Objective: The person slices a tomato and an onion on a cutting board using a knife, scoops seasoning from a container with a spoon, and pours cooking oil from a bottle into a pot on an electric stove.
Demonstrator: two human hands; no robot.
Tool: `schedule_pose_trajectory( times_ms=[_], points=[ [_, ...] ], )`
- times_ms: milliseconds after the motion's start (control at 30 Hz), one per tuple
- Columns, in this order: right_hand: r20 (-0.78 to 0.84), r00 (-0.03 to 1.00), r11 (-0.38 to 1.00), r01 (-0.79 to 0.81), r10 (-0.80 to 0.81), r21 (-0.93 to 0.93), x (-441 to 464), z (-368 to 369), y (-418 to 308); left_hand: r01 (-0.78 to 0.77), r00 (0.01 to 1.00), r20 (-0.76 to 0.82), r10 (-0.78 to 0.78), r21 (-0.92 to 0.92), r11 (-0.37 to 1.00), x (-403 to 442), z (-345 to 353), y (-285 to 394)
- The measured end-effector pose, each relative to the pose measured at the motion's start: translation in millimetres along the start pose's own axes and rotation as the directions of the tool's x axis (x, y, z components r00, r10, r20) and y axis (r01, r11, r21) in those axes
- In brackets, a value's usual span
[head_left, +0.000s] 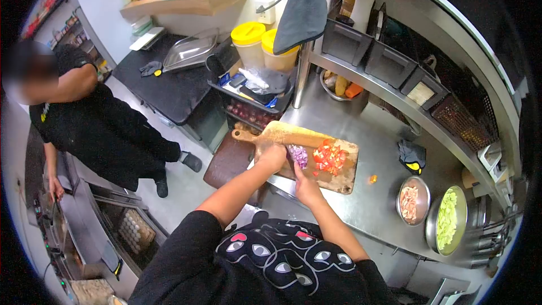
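On the steel counter lies a wooden cutting board (345, 183) whose handle points left. Chopped purple onion (297, 156) sits in a small pile at its middle, with diced red tomato (330, 158) just to the right. My left hand (273, 158) is closed in a fist over the board's left part, beside the onion; what it grips is hidden by the hand. At the board's near edge, my right hand (307, 188) has one finger stretched toward the onion. Its other fingers are partly hidden, and nothing shows in it.
Right of the board stand a bowl of pale cut meat (409, 203) and a bowl of chopped green vegetable (447, 220). A dark glove (412, 156) lies behind them. Grey bins (347, 39) line the shelf above. Another person (96, 118) stands at the left.
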State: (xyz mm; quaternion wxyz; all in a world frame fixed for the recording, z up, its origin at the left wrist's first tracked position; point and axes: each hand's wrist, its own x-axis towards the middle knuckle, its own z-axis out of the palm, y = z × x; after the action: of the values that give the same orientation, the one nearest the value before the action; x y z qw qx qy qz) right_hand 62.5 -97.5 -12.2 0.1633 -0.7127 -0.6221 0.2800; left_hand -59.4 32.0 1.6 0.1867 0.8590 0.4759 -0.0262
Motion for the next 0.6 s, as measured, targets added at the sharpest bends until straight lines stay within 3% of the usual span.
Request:
schedule_pose_trajectory(
  times_ms=[167, 267, 467, 600],
  points=[
    [0.011, 1.0, 0.991, -0.005, 0.004, 0.133, -2, -3, 17, 0.069, 0.997, 0.053, -0.063, -0.122, 0.99, 2, -5, -3],
    [0.075, 0.992, 0.993, -0.108, 0.104, 0.053, -3, -17, 5, 0.057, 0.998, 0.035, -0.053, -0.11, 0.992, 1, -4, -5],
    [-0.022, 0.999, 0.999, 0.041, -0.04, 0.031, -13, -21, -4, 0.038, 0.998, 0.045, -0.035, -0.061, 0.997, 7, 3, -7],
    [0.015, 1.0, 1.0, 0.008, -0.008, -0.002, -14, -29, -13, 0.027, 0.998, 0.061, -0.023, -0.063, 0.998, 3, -6, -4]
  ],
)
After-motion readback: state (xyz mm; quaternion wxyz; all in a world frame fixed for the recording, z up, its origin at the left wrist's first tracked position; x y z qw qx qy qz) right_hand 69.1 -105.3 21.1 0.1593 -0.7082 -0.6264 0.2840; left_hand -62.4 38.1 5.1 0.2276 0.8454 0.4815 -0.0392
